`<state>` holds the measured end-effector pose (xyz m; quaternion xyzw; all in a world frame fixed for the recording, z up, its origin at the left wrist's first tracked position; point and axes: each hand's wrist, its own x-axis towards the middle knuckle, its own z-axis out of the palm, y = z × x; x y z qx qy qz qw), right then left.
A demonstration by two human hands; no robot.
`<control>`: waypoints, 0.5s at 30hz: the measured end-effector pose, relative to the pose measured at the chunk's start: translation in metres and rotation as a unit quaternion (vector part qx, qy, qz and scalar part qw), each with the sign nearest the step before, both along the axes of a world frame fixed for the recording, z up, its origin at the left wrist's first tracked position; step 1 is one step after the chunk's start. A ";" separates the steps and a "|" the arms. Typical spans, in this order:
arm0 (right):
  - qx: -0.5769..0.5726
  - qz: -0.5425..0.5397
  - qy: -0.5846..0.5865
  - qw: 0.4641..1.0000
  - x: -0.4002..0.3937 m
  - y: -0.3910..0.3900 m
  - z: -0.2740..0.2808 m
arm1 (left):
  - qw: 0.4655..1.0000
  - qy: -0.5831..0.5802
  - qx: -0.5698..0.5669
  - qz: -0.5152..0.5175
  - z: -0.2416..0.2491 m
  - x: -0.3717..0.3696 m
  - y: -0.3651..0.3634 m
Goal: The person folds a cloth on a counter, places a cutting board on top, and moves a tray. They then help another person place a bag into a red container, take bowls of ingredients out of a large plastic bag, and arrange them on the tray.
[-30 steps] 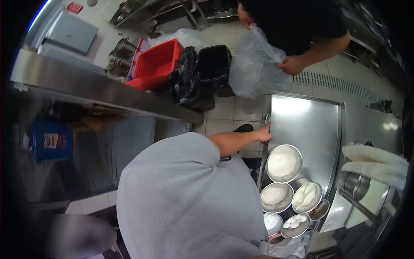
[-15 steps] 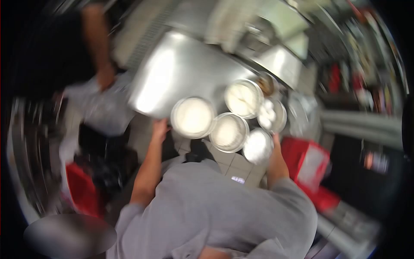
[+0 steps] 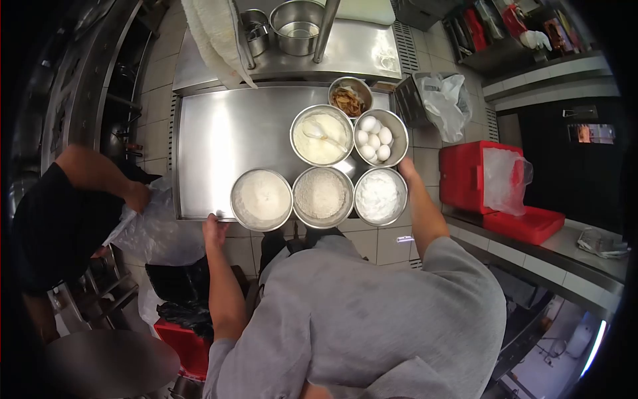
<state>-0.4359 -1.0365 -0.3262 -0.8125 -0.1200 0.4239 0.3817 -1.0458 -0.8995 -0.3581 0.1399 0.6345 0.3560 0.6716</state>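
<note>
At the front-left rim of the steel table [image 3: 211, 159], my left hand [image 3: 214, 229] grips the edge, its thumb over the top. My right hand [image 3: 407, 170] is at the table's right side, against the bowl of eggs [image 3: 373, 139] and the bowl of bright white powder [image 3: 381, 196]; its fingers are mostly hidden. Along the front, a bowl of off-white powder [image 3: 262, 199] and a bowl of flour-like powder [image 3: 323, 197] stand side by side. Behind them is a bowl of pale yellowish powder [image 3: 312, 143] with a light-coloured scoop or spoon. A bowl of brown pieces [image 3: 347, 100] sits at the back.
A counter behind holds steel pots [image 3: 297, 30] and a hanging towel [image 3: 216, 40]. Left, another person's hand [image 3: 138, 197] touches a clear plastic bag [image 3: 159, 226]. A red cooler box [image 3: 462, 178] is at right, near a bag-lined bin [image 3: 444, 100].
The view has turned, so the table now looks square-on, and the blur is gone. My hands remain at the table's left front edge and right side. The other person appears lower in view.
</note>
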 end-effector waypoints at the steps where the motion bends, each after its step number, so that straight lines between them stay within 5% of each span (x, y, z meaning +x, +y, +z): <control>1: 0.011 0.036 -0.023 0.999 0.000 0.000 0.001 | 1.000 0.026 -0.004 -0.002 0.003 0.003 0.001; 3: 0.025 0.074 -0.044 0.996 0.000 0.003 0.003 | 0.999 0.054 -0.006 -0.001 0.009 0.009 -0.003; 6: 0.085 -0.009 0.019 0.996 -0.006 0.007 0.013 | 0.996 0.077 0.020 0.033 0.018 0.021 -0.006; 9: 0.103 -0.063 0.169 0.978 -0.001 0.009 0.013 | 0.994 0.084 0.001 0.066 0.011 0.016 -0.019; 12: 0.145 -0.058 0.322 0.934 0.029 0.003 -0.049 | 0.997 0.069 -0.021 0.035 0.015 0.011 -0.027; 13: -0.022 -0.034 0.254 0.966 0.026 0.015 0.011 | 0.998 0.057 -0.017 0.034 0.017 0.012 -0.026; 14: -0.021 -0.027 0.253 0.967 0.033 0.026 0.011 | 0.998 0.046 -0.015 0.035 0.019 0.012 -0.026; 15: 0.047 0.035 0.133 0.989 0.051 0.040 0.006 | 0.998 0.035 -0.006 0.045 0.016 0.009 -0.028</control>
